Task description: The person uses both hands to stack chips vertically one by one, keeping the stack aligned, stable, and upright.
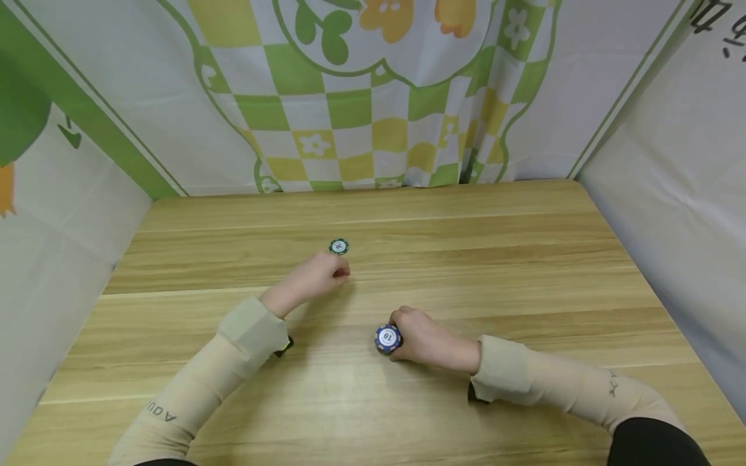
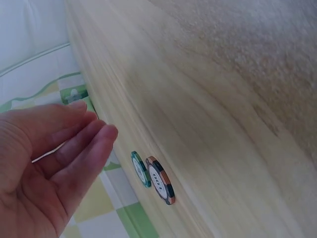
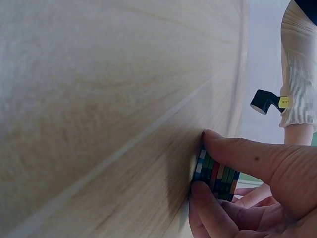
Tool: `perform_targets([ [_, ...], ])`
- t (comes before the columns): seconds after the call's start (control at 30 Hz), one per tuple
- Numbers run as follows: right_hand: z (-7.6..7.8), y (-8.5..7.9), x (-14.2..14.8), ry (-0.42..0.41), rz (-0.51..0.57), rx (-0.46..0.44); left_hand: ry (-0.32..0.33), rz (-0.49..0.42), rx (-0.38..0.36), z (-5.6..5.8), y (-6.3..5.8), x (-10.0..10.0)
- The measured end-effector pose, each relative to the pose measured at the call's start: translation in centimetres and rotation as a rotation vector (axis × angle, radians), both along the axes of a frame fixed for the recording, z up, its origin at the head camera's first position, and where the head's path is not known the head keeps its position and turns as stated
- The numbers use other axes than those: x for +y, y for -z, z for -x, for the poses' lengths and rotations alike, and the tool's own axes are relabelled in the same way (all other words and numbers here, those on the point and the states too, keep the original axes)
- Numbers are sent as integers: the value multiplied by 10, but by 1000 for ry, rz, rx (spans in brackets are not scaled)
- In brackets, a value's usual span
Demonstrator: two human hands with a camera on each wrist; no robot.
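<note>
My right hand (image 1: 422,336) grips a short stack of poker chips (image 1: 388,339) between thumb and fingers. On top lies a blue chip marked 10, and the right wrist view shows blue, green and red edges in the stack (image 3: 215,176). My left hand (image 1: 317,275) hovers over the table farther away, fingers loosely bent with nothing between them. Just beyond it lies a green chip (image 1: 339,246) marked 20. An orange and black chip (image 2: 160,181) marked 100 lies beside the green chip in the left wrist view; my left hand hides it from the head view.
The wooden table (image 1: 495,259) reaches back to a green and yellow checked curtain (image 1: 361,129). White cloth walls (image 1: 670,162) stand on both sides. A small black device (image 3: 262,101) is at the left sleeve in the right wrist view.
</note>
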State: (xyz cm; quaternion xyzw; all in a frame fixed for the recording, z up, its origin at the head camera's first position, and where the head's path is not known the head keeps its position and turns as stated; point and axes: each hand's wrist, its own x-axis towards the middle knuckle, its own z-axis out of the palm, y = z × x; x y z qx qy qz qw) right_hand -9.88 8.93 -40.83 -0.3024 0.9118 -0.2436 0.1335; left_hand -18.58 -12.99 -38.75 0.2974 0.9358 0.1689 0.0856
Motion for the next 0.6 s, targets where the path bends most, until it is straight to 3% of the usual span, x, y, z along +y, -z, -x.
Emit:
perform_targets([
  [0.3,0,0,0,-1,10,-1,-91,20,16,3,0,-5],
  [0.6,0,0,0,1,9,5,-176,-23,-2,13,7,-15],
])
